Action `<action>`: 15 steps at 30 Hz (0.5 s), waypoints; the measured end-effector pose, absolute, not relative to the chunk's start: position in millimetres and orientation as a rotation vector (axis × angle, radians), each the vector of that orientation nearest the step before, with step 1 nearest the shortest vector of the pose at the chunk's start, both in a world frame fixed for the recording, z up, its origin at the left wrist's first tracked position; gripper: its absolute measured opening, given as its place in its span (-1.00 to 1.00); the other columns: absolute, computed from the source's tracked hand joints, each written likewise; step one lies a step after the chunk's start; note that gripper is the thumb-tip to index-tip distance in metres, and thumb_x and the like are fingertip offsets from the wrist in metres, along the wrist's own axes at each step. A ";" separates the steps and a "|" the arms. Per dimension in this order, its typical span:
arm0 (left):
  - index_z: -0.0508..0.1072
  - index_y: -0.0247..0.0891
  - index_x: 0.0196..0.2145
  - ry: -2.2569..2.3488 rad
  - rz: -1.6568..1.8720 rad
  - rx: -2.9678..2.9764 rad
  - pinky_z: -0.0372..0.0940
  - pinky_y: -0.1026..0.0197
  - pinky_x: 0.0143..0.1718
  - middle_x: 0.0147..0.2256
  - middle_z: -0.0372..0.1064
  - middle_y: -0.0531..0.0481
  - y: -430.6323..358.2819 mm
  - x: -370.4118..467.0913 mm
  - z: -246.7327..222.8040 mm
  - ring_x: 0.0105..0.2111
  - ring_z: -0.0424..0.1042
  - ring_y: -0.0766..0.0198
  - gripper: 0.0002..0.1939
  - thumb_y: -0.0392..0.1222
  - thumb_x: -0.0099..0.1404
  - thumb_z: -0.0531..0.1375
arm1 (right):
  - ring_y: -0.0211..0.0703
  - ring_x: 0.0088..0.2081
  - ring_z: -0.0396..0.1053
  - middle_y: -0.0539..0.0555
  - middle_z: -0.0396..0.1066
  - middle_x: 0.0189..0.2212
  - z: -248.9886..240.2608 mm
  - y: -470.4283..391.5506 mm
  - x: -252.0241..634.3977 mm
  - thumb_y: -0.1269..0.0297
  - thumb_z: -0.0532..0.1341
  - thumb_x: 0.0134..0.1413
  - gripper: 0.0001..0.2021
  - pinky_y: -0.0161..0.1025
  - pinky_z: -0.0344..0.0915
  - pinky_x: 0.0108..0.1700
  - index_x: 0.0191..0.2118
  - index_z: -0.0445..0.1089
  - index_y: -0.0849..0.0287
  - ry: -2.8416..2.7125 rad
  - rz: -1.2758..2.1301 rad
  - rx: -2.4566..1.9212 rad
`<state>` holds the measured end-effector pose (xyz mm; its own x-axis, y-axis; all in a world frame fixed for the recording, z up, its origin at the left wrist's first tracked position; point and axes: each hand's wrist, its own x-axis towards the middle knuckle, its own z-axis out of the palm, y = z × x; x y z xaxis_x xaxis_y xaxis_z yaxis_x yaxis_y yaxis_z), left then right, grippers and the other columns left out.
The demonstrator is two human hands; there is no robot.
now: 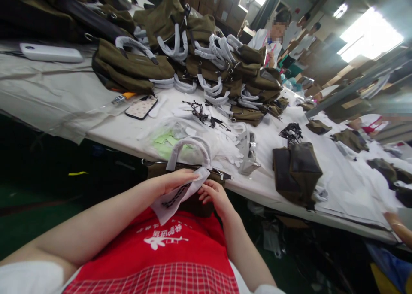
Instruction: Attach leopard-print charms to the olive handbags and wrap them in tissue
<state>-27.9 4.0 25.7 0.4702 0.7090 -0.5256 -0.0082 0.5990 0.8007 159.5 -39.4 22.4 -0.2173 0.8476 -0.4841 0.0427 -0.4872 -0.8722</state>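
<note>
A white, folded sheet with dark print lies across my lap-side of the table edge; whether it is paper or a thin pouch I cannot tell. My left hand is closed on its upper edge, thumb on top. At the sheet's right corner, my right hand has its fingers curled in and pinched against it. Just beyond both hands is an olive bag at the table edge, its zipper showing and its handle wrapped in white. The lower part of this bag is hidden behind the sheet and my hands.
Olive bags with wrapped handles are heaped at the back of the white table. Nearer are a phone, an orange-handled tool, dark cords, a grey holder and a dark bag. Other people work beyond.
</note>
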 end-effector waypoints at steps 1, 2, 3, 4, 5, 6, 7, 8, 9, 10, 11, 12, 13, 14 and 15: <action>0.54 -0.36 -0.29 1.038 0.484 0.914 0.23 0.20 -0.39 -0.39 0.52 -0.09 3.2 -33.8 28.8 -0.40 0.42 0.12 -0.51 0.12 -0.04 0.33 | -0.31 -0.56 0.39 0.01 0.45 -0.48 23.3 -41.3 156.2 -0.03 0.34 -0.15 -0.58 -0.44 0.22 -0.60 -0.28 0.40 0.22 -1.092 1.775 -1.474; 0.54 -0.34 -0.27 1.083 0.460 1.020 0.25 0.21 -0.35 -0.34 0.53 -0.10 2.1 -40.2 32.2 -0.35 0.44 0.10 -0.49 0.14 -0.04 0.33 | -0.31 -0.57 0.39 0.01 0.45 -0.49 23.4 -42.8 152.2 -0.03 0.35 -0.16 -0.59 -0.45 0.20 -0.61 -0.30 0.39 0.23 -1.109 1.780 -1.499; 0.55 -0.32 -0.25 1.124 0.437 1.130 0.26 0.22 -0.31 -0.29 0.54 -0.10 0.6 -46.7 35.7 -0.29 0.45 0.07 -0.48 0.14 -0.06 0.35 | -0.31 -0.59 0.38 0.01 0.45 -0.50 22.9 -44.0 147.5 -0.03 0.36 -0.18 -0.59 -0.45 0.19 -0.63 -0.33 0.38 0.23 -1.120 1.792 -1.519; 0.55 -0.31 -0.23 1.157 0.420 1.224 0.27 0.22 -0.26 -0.24 0.54 -0.11 -1.3 -52.7 39.1 -0.24 0.46 0.04 -0.47 0.13 -0.08 0.36 | -0.32 -0.62 0.36 0.01 0.45 -0.53 21.6 -44.9 142.5 -0.05 0.35 -0.18 -0.58 -0.45 0.17 -0.65 -0.36 0.37 0.23 -1.118 1.810 -1.528; 0.55 -0.30 -0.20 1.179 0.402 1.296 0.27 0.21 -0.22 -0.20 0.55 -0.12 -3.8 -57.8 42.0 -0.20 0.46 0.01 -0.45 0.11 -0.09 0.37 | -0.34 -0.65 0.33 0.00 0.42 -0.57 19.7 -45.4 137.2 -0.08 0.34 -0.17 -0.57 -0.45 0.15 -0.66 -0.40 0.36 0.23 -1.102 1.831 -1.529; 0.54 -0.29 -0.18 1.197 0.387 1.346 0.27 0.20 -0.20 -0.18 0.55 -0.13 -6.7 -61.6 44.4 -0.18 0.47 -0.01 -0.45 0.10 -0.08 0.36 | -0.36 -0.69 0.28 -0.02 0.39 -0.62 17.3 -45.7 131.9 -0.11 0.31 -0.15 -0.56 -0.45 0.12 -0.68 -0.45 0.34 0.23 -1.075 1.847 -1.528; 0.54 -0.28 -0.16 1.210 0.383 1.381 0.27 0.19 -0.18 -0.17 0.55 -0.13 -9.9 -63.9 46.1 -0.17 0.47 -0.03 -0.47 0.08 -0.05 0.35 | -0.38 -0.72 0.24 -0.05 0.34 -0.67 14.6 -45.6 126.8 -0.13 0.29 -0.13 -0.56 -0.45 0.09 -0.70 -0.49 0.32 0.23 -1.041 1.847 -1.533; 0.54 -0.27 -0.15 1.226 0.384 1.409 0.28 0.18 -0.16 -0.16 0.55 -0.13 -13.4 -64.8 47.3 -0.16 0.48 -0.03 -0.51 0.04 -0.01 0.32 | -0.39 -0.75 0.19 -0.07 0.29 -0.72 11.8 -45.1 121.8 -0.14 0.28 -0.12 -0.55 -0.44 0.05 -0.72 -0.53 0.30 0.22 -1.006 1.836 -1.544; 0.54 -0.27 -0.15 1.248 0.386 1.441 0.28 0.18 -0.16 -0.16 0.55 -0.14 -16.7 -64.3 47.9 -0.16 0.48 -0.04 -0.56 0.00 0.03 0.29 | -0.39 -0.77 0.14 -0.09 0.25 -0.76 9.1 -44.5 117.1 -0.13 0.27 -0.11 -0.56 -0.43 0.01 -0.74 -0.55 0.28 0.21 -0.977 1.813 -1.562; 0.53 -0.26 -0.14 1.274 0.387 1.481 0.28 0.17 -0.16 -0.15 0.55 -0.15 -19.9 -62.9 48.3 -0.15 0.48 -0.04 -0.59 -0.03 0.07 0.26 | -0.40 -0.78 0.11 -0.10 0.21 -0.78 6.8 -43.6 112.7 -0.11 0.28 -0.11 -0.57 -0.43 -0.02 -0.75 -0.56 0.28 0.20 -0.956 1.785 -1.582; 0.53 -0.26 -0.12 1.303 0.387 1.527 0.28 0.16 -0.15 -0.15 0.55 -0.16 -22.8 -60.9 48.6 -0.15 0.49 -0.04 -0.62 -0.06 0.13 0.22 | -0.39 -0.79 0.09 -0.11 0.19 -0.80 4.8 -42.6 108.7 -0.08 0.28 -0.11 -0.59 -0.42 -0.04 -0.76 -0.57 0.27 0.19 -0.942 1.756 -1.598; 0.51 -0.25 -0.08 1.335 0.382 1.573 0.27 0.16 -0.15 -0.14 0.54 -0.18 -25.2 -58.7 49.0 -0.15 0.49 -0.04 -0.63 -0.08 0.19 0.17 | -0.39 -0.79 0.07 -0.12 0.17 -0.81 3.3 -41.6 104.9 -0.06 0.28 -0.11 -0.61 -0.41 -0.05 -0.76 -0.57 0.26 0.18 -0.934 1.727 -1.607; 0.48 -0.25 -0.03 1.371 0.369 1.619 0.27 0.14 -0.14 -0.12 0.54 -0.19 -27.2 -56.4 49.5 -0.14 0.50 -0.04 -0.63 -0.09 0.25 0.11 | -0.38 -0.80 0.06 -0.12 0.16 -0.82 2.3 -40.7 101.5 -0.04 0.27 -0.11 -0.63 -0.40 -0.05 -0.76 -0.57 0.26 0.18 -0.930 1.697 -1.608; 0.45 -0.24 0.02 1.413 0.346 1.667 0.28 0.12 -0.14 -0.11 0.53 -0.21 -28.9 -54.3 50.1 -0.14 0.50 -0.05 -0.61 -0.09 0.31 0.05 | -0.38 -0.79 0.06 -0.12 0.16 -0.82 1.8 -40.0 98.5 -0.02 0.26 -0.10 -0.64 -0.40 -0.04 -0.75 -0.58 0.25 0.17 -0.928 1.663 -1.608; 0.41 -0.24 0.07 1.455 0.311 1.720 0.28 0.09 -0.15 -0.10 0.52 -0.24 -30.3 -52.2 50.8 -0.14 0.50 -0.06 -0.59 -0.10 0.35 0.00 | -0.37 -0.79 0.07 -0.12 0.16 -0.82 1.6 -39.4 95.8 -0.01 0.25 -0.10 -0.66 -0.39 -0.04 -0.75 -0.57 0.25 0.17 -0.926 1.628 -1.610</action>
<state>-52.2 -30.3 50.8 0.2950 0.9011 -0.3177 0.6928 0.0272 0.7206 95.8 -39.4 1.6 -0.0248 0.8460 -0.5325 0.0255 -0.5320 -0.8464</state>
